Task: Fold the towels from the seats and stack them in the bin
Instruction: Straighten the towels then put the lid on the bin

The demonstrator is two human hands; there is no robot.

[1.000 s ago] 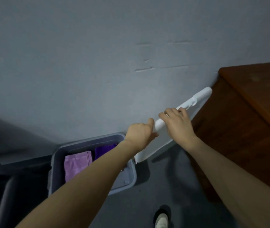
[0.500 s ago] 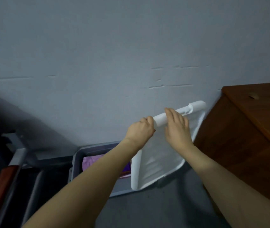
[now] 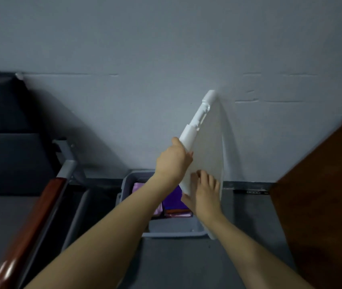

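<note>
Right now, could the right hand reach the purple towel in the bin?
Probably not straight away. The right hand is pressed flat on the white lid, and the left hand grips the lid's edge. The lid stands tilted over the bin, above the purple towel, so it would have to move aside first.

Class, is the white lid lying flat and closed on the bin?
No. Both hands hold the white lid tilted up above the open bin.

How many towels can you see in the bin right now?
3 show: a pink towel at the bin's far left, a purple towel beside it, and a pink and reddish folded edge nearer. The arms and white lid may hide more.
</note>
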